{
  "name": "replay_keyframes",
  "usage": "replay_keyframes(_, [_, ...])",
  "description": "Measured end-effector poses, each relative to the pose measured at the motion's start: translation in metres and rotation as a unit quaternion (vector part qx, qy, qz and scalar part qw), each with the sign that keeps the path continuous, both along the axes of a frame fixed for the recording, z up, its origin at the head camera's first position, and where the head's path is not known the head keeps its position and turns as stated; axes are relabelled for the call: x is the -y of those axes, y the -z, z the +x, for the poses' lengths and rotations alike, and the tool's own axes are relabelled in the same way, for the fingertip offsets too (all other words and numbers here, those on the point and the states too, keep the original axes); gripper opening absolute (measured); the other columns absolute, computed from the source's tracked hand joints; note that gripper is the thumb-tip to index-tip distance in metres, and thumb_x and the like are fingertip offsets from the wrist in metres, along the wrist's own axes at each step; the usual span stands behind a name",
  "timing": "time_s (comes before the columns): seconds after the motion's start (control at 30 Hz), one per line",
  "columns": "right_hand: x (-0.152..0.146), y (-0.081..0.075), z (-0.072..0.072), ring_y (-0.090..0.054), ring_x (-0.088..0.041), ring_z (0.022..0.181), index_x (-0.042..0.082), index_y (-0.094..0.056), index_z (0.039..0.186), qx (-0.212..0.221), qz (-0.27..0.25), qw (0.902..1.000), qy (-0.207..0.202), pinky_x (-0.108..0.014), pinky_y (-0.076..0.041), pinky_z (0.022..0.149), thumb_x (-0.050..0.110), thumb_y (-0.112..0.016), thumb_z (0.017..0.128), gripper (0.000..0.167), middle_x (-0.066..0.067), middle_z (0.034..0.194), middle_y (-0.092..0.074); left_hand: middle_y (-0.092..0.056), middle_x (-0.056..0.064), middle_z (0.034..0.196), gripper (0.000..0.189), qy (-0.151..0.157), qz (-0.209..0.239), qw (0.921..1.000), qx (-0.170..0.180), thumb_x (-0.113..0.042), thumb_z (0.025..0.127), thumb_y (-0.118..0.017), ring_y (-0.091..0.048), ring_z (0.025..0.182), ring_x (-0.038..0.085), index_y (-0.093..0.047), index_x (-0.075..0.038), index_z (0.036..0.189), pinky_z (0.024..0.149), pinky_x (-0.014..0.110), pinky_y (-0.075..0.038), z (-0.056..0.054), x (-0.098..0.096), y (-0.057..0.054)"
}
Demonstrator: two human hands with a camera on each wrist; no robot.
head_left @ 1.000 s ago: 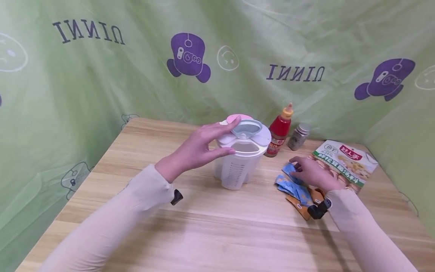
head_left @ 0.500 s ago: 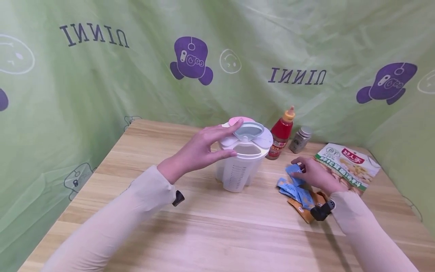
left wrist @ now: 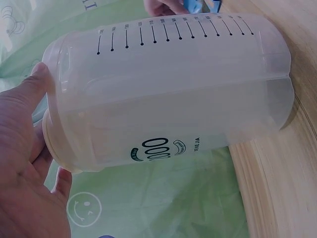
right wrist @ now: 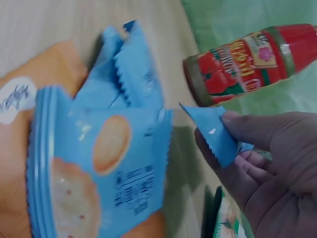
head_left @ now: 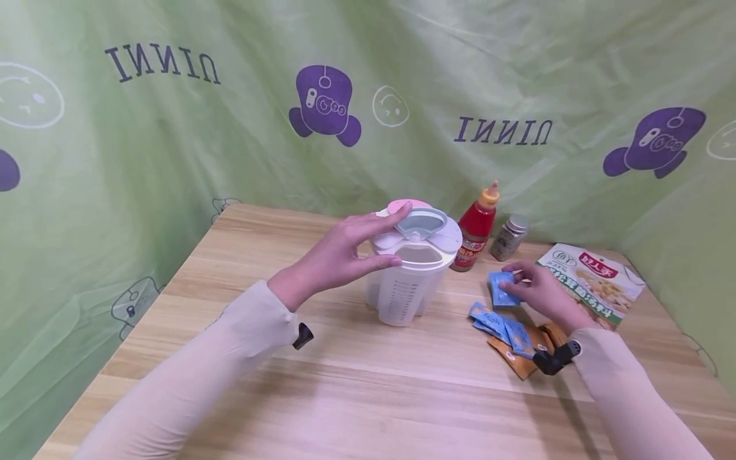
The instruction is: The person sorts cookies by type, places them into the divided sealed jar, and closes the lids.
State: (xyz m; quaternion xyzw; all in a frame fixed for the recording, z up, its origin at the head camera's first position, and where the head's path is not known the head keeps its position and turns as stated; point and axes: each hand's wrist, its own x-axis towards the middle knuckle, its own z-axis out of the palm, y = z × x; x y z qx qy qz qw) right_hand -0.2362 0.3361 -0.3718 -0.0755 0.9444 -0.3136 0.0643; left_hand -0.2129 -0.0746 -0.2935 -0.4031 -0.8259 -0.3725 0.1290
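Observation:
A tall translucent food storage container [head_left: 400,291] with measuring marks stands upright on the table. Its white lid has a pink flap and a grey flap, with an opening at the front. My left hand [head_left: 349,250] grips this lid from the left, thumb at the front rim and fingers over the top; in the left wrist view the thumb [left wrist: 37,82] presses the lid's edge. A small blue biscuit packet [head_left: 501,289] is pinched between the thumb and fingers of my right hand [head_left: 540,291]. More blue packets [head_left: 500,328] lie just below it, over orange packets [head_left: 513,360].
Behind the container's right side stands a red sauce bottle [head_left: 475,230] with a yellow cap. A small jar [head_left: 509,237] with a silver lid is beside it. A white and green food pouch [head_left: 598,278] lies at the right, partly behind my right hand. Green patterned cloth borders the table.
My right hand has lifted the blue biscuit packet away from the pile and drawn slightly right. The left hand stays on the container's lid. The head view has shifted slightly.

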Motion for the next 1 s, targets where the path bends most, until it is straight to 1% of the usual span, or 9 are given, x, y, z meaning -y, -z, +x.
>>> replay_keyframes(0.1, [0.002, -0.005, 0.003, -0.060, -0.008, 0.082, -0.005, -0.058, 0.138, -0.007, -0.039, 0.9990, 0.022, -0.024, -0.056, 0.065, 0.030, -0.069, 0.103, 0.050, -0.016, 0.108, -0.065, -0.069, 0.008, 0.144, 0.080, 0.000, 0.000, 1.0000, 0.000, -0.025, 0.091, -0.083, -0.064, 0.135, 0.024, -0.044, -0.014, 0.159, 0.120, 0.050, -0.045, 0.000, 0.001, 0.000])
replay_keyframes(0.2, [0.004, -0.013, 0.005, -0.060, 0.001, 0.078, -0.003, -0.060, 0.137, -0.037, -0.052, 0.9973, 0.037, -0.021, -0.055, 0.065, 0.032, -0.071, 0.101, 0.050, -0.012, 0.108, -0.066, -0.068, 0.008, 0.144, 0.079, 0.002, 0.002, 1.0000, -0.005, -0.024, 0.090, -0.083, -0.064, 0.134, 0.024, -0.045, -0.013, 0.159, 0.119, 0.050, -0.046, 0.000, 0.001, 0.000])
replay_keyframes(0.4, [0.013, -0.033, 0.009, -0.063, 0.006, 0.085, 0.002, -0.057, 0.138, -0.061, -0.100, 0.9921, 0.045, -0.017, -0.058, 0.072, 0.033, -0.072, 0.101, 0.051, 0.000, 0.111, -0.060, -0.066, 0.008, 0.147, 0.079, 0.006, 0.006, 0.9999, -0.009, -0.024, 0.091, -0.083, -0.063, 0.136, 0.023, -0.045, -0.012, 0.159, 0.120, 0.049, -0.045, -0.001, 0.000, 0.000])
replay_keyframes(0.53, [0.024, -0.049, 0.013, -0.070, 0.007, 0.088, 0.010, -0.057, 0.131, -0.062, -0.164, 0.9840, 0.032, -0.019, -0.062, 0.071, 0.026, -0.072, 0.101, 0.037, 0.010, 0.106, -0.062, -0.064, 0.007, 0.150, 0.079, 0.007, 0.008, 0.9999, -0.006, -0.024, 0.090, -0.083, -0.062, 0.138, 0.023, -0.045, -0.012, 0.159, 0.121, 0.048, -0.044, -0.001, -0.001, 0.002])
replay_keyframes(0.63, [0.034, -0.065, 0.017, -0.073, 0.004, 0.088, 0.018, -0.059, 0.125, -0.070, -0.223, 0.9720, 0.023, -0.017, -0.061, 0.068, 0.016, -0.072, 0.100, 0.029, 0.013, 0.103, -0.067, -0.063, 0.007, 0.151, 0.079, 0.008, 0.011, 0.9999, -0.005, -0.024, 0.090, -0.083, -0.062, 0.137, 0.024, -0.045, -0.012, 0.159, 0.121, 0.047, -0.045, -0.001, -0.001, 0.002])
replay_keyframes(0.73, [0.043, -0.085, 0.020, -0.075, 0.002, 0.088, 0.020, -0.062, 0.123, -0.088, -0.276, 0.9569, 0.023, -0.016, -0.061, 0.068, 0.010, -0.074, 0.098, 0.029, 0.012, 0.101, -0.070, -0.062, 0.007, 0.152, 0.079, 0.008, 0.016, 0.9998, -0.004, -0.023, 0.090, -0.084, -0.063, 0.136, 0.026, -0.046, -0.012, 0.158, 0.120, 0.045, -0.047, -0.001, -0.001, 0.002])
replay_keyframes(0.8, [0.049, -0.095, 0.022, -0.076, 0.001, 0.088, 0.017, -0.063, 0.122, -0.100, -0.304, 0.9472, 0.019, -0.016, -0.062, 0.073, 0.007, -0.074, 0.097, 0.029, 0.011, 0.102, -0.071, -0.063, 0.007, 0.151, 0.079, 0.010, 0.019, 0.9998, -0.002, -0.022, 0.090, -0.084, -0.063, 0.135, 0.027, -0.046, -0.011, 0.158, 0.119, 0.044, -0.048, -0.001, -0.001, 0.002])
replay_keyframes(0.9, [0.061, -0.109, 0.025, -0.077, 0.000, 0.088, 0.014, -0.063, 0.122, -0.120, -0.309, 0.9434, 0.017, -0.017, -0.063, 0.072, 0.007, -0.075, 0.096, 0.029, 0.011, 0.104, -0.073, -0.062, 0.007, 0.152, 0.078, 0.009, 0.020, 0.9998, 0.003, -0.022, 0.090, -0.084, -0.063, 0.135, 0.027, -0.046, -0.012, 0.158, 0.119, 0.044, -0.048, 0.000, -0.002, 0.001])
replay_keyframes(1.0, [0.074, -0.119, 0.030, -0.078, -0.002, 0.090, 0.011, -0.063, 0.121, -0.131, -0.338, 0.9319, 0.000, -0.018, -0.063, 0.072, 0.005, -0.075, 0.095, 0.029, 0.009, 0.108, -0.075, -0.062, 0.007, 0.152, 0.079, 0.009, 0.020, 0.9997, 0.008, -0.021, 0.090, -0.084, -0.063, 0.135, 0.027, -0.046, -0.012, 0.158, 0.119, 0.044, -0.048, 0.000, -0.001, 0.000])
